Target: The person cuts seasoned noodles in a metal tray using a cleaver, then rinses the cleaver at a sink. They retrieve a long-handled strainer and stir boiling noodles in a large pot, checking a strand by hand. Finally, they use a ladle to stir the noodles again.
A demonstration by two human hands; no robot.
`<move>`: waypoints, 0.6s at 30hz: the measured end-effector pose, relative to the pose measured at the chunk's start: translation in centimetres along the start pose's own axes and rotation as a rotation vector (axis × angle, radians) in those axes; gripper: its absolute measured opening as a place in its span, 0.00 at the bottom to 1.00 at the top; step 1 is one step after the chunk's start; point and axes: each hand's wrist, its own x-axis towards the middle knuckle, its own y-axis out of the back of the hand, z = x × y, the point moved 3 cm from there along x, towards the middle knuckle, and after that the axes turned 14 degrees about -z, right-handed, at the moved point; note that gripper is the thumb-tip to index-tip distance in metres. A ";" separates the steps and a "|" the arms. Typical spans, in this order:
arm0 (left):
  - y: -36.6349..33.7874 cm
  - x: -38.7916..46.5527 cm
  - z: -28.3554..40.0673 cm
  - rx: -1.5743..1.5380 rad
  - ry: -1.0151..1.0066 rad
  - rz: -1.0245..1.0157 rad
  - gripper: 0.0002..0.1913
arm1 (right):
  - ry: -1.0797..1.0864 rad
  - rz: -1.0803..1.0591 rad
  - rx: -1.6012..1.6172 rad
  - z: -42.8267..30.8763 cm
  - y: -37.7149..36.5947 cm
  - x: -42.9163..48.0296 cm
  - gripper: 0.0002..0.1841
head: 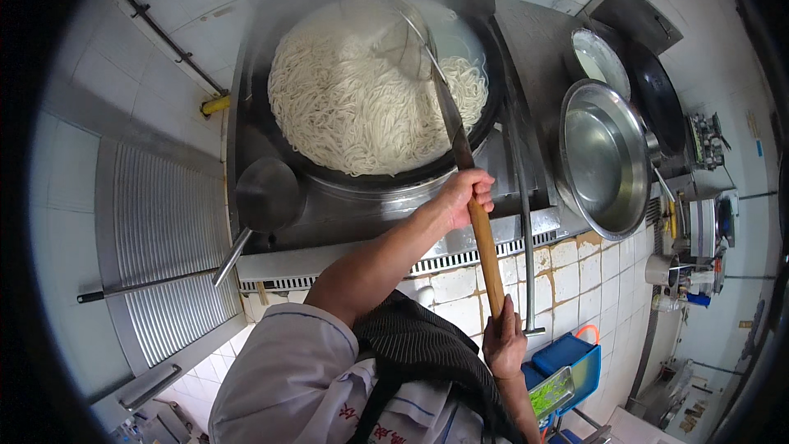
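My left hand (465, 197) grips the middle of a long wooden handle (484, 253), in front of the stove. Lower down, near my body, my right hand (505, 345) is closed around the handle's end. The handle belongs to a wire-mesh strainer (404, 52), whose head dips into a large wok (264, 95) at the far right of the noodles. A thick mass of pale noodles (363, 117) fills most of the wok, with cloudy water (465, 40) showing at the upper right. Steam blurs the wok's far side and part of the strainer head.
A large ladle (268, 194) rests at the stove's left corner. Along the right stands a long metal-handled tool (524, 209). Beyond it are a steel basin (598, 154), a smaller bowl (601, 61) and a dark pan (659, 92). Chopped greens (548, 398) lie in a tray lower right.
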 end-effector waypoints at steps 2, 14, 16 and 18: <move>-1.3 0.6 0.1 -0.015 0.015 -0.134 0.18 | -0.036 0.042 0.033 -0.2 0.1 -0.2 0.39; -3.1 -3.7 -9.6 0.085 0.175 0.054 0.14 | -0.411 -0.137 0.565 -0.8 2.5 -11.1 0.37; -0.8 -4.1 -8.4 0.122 0.198 0.225 0.14 | -0.354 -0.215 0.542 -0.8 1.4 -10.0 0.37; 0.3 -4.1 -7.1 0.102 0.170 0.240 0.14 | -0.263 -0.144 0.495 -0.8 -0.3 -8.4 0.38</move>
